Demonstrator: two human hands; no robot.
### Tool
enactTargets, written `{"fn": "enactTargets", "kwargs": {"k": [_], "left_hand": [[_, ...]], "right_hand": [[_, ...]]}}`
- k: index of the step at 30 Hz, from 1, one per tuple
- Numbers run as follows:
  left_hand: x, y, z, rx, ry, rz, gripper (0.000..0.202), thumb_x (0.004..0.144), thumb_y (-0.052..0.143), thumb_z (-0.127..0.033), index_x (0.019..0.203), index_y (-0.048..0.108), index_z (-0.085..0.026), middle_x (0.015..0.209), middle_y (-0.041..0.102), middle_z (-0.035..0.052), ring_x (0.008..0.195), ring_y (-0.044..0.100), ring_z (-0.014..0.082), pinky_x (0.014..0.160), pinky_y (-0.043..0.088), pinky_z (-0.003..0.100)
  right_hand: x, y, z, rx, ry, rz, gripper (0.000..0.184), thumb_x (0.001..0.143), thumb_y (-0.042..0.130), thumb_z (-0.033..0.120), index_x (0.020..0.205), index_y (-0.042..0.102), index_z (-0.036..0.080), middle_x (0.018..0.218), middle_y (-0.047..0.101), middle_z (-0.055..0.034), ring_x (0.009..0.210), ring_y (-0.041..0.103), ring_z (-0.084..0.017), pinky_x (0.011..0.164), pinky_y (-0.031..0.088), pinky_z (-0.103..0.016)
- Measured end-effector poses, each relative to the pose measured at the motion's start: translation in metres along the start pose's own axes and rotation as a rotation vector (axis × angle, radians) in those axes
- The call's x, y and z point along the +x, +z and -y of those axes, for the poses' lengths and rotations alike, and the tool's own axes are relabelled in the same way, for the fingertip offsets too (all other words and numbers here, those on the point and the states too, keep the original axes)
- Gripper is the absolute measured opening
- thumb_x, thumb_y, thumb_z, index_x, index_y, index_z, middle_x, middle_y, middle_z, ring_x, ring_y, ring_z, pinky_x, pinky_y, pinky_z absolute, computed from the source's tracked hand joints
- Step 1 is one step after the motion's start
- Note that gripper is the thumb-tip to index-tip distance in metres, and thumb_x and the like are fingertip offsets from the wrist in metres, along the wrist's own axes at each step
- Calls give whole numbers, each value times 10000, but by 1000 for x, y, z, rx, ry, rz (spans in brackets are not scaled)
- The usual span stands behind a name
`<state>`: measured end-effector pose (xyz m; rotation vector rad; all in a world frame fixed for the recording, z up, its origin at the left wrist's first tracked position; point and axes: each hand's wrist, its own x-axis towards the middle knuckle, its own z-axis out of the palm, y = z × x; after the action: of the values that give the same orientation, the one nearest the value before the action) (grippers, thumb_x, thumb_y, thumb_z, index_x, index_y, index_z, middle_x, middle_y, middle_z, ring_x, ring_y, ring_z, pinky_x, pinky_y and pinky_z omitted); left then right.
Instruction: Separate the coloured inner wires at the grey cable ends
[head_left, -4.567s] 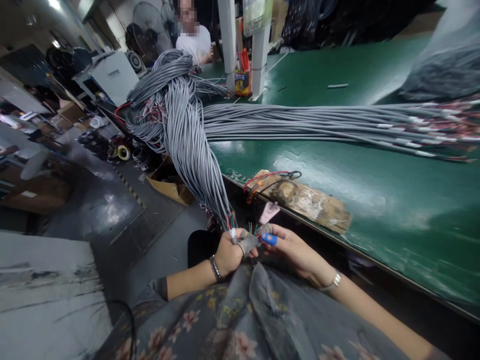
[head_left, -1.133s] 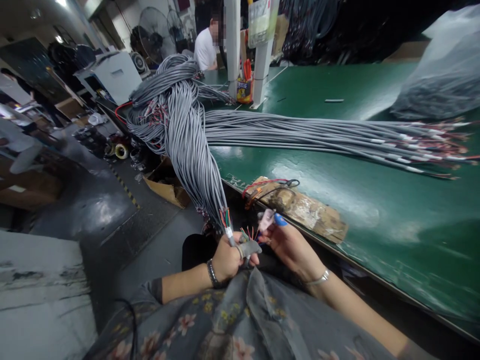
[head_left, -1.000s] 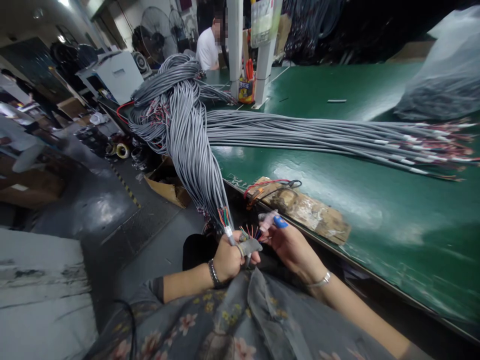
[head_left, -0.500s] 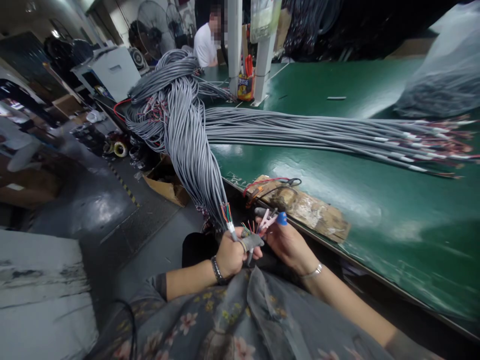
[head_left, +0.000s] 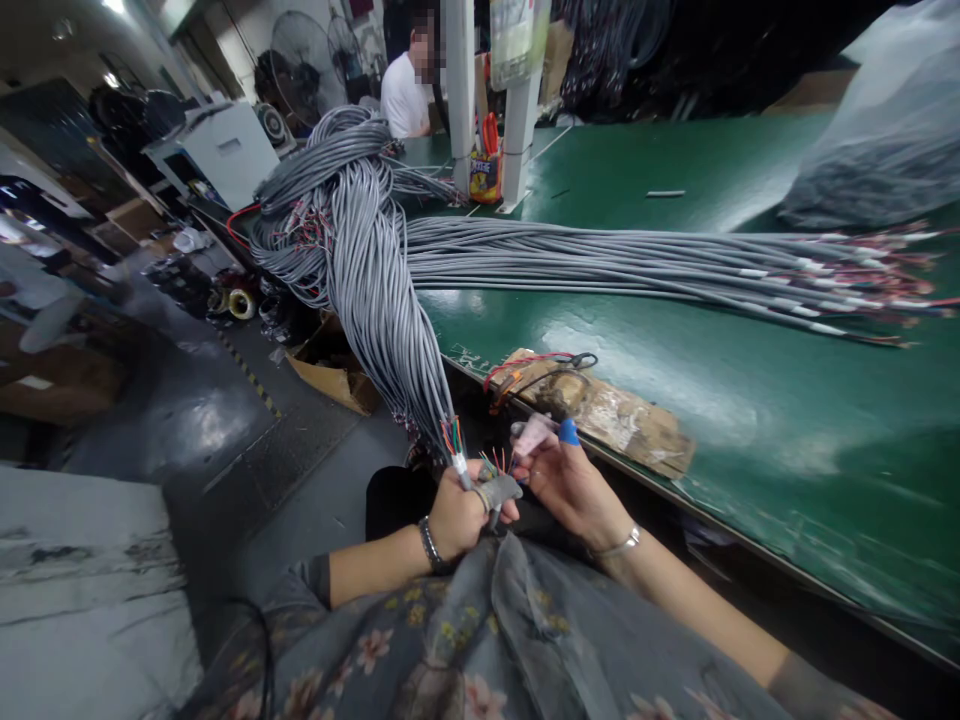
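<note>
My left hand is closed around a grey cable with its sheath stripped at the end. Thin red, green and other coloured wires fan up from it beside my thumb, which wears a grey cover. Just right of these wires is my right hand, palm turned up and fingers apart. Its thumb carries a blue cover; pale covering on a finger is blurred. No held thing shows in this hand. A cable end with white sleeve and bared coloured wires stands next to my left hand.
A thick bundle of grey cables drapes over the edge of the green table, with more cables laid across it. A worn wooden board with red and black leads lies at the near edge. A person sits behind.
My right hand's fingers have shifted slightly beside the wires, and the pale-covered finger has moved. My left hand keeps its grip on the cable. The whole view has moved a little.
</note>
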<state>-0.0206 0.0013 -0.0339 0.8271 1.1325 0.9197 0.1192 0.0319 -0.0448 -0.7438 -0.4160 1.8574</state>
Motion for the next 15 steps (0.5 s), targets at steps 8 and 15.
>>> {"fn": "enactTargets", "kwargs": {"k": [8,15], "left_hand": [[-4,0,-5,-14,0,-11,372,581,759,-481,600,622,-136,449,592,21,400,513,105,404,332,209],[-1,12,-19,-66,-29,-59,398,505,774,-491,548,581,-146,405,551,8,344,456,89,358,243,202]], "right_hand": [[-3,0,5,-148,-35,-29,372,604,780,544,709,691,199,624,601,11,549,493,-110,541,431,-242],[0,-4,1,-215,-95,-73,463,633,691,657,719,696,201,633,606,-2,573,509,-127,531,450,-254]]}}
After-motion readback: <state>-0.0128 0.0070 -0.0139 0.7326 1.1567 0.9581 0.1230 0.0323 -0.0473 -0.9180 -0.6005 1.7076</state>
